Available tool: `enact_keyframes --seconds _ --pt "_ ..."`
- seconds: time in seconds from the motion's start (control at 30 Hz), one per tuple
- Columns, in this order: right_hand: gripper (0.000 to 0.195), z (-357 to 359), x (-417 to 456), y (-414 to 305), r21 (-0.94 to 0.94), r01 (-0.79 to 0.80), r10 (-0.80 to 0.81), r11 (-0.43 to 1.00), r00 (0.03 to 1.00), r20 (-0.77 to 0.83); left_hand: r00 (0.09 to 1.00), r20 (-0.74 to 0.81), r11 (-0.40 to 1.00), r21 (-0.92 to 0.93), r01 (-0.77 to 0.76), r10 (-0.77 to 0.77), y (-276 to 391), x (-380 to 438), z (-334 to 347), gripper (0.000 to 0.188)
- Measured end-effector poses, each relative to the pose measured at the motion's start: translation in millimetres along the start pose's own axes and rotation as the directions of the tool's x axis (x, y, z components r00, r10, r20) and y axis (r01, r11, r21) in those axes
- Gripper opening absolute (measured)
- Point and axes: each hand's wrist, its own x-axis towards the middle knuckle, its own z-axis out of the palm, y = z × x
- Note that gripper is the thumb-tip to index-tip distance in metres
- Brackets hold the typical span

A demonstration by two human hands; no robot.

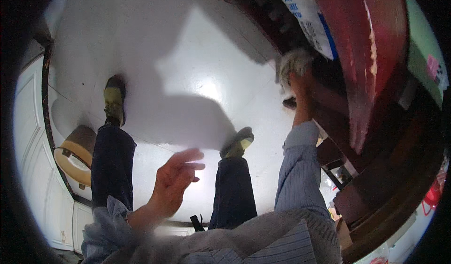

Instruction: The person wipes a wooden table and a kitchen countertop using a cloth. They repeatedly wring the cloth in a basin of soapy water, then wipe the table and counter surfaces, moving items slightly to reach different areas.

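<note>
My right hand (301, 82) reaches in under the edge of a dark red wooden piece of furniture (352, 24), closed on a crumpled greyish-white cloth (294, 63). Just above that hand, a white and blue packet (312, 21) bearing writing lies on a dark part of the furniture. A small dark object (289, 103) shows below the cloth; what it is cannot be told. My left hand (176, 181) hangs over the floor between my legs, its fingers apart and nothing in it.
My two shoes (115, 95) stand on the glossy white floor (201, 45). At the left, a brown and tan bin (75, 158) stands beside my leg, near white panelled doors (33, 158). Dark furniture and a red object (431, 193) lie at the right.
</note>
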Motion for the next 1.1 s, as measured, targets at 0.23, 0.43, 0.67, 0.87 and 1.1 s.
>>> enact_keyframes --seconds 0.23,0.43,0.67,0.87,1.1 --pt "0.08 44.9 -25.8 -171.1 -0.138 -0.067 0.062 0.988 0.997 -0.037 0.995 -0.089 0.999 -0.027 0.046 -0.048 16.4 -1.6 -1.1 0.039" --pt "0.074 64.6 -22.8 -274.0 0.208 0.098 -0.1 0.973 0.995 -0.002 0.994 -0.111 0.996 -0.088 -0.033 0.023 14.9 14.1 -9.9 0.039" --pt "0.071 24.4 -3.0 -212.6 0.063 -0.03 0.029 0.998 0.999 0.028 0.994 -0.1 0.968 -0.249 0.019 -0.045 33.0 16.7 -14.5 0.041" --pt "0.075 47.5 -31.4 -307.1 0.029 0.376 -0.377 0.926 0.925 0.041 0.987 -0.135 0.956 -0.288 0.047 -0.089 46.1 22.7 -26.6 0.044" --pt "0.07 70.4 2.0 -310.6 0.1 0.055 -0.052 0.993 0.998 -0.027 0.983 -0.136 0.931 -0.359 0.067 -0.123 75.7 26.8 -41.7 0.045"
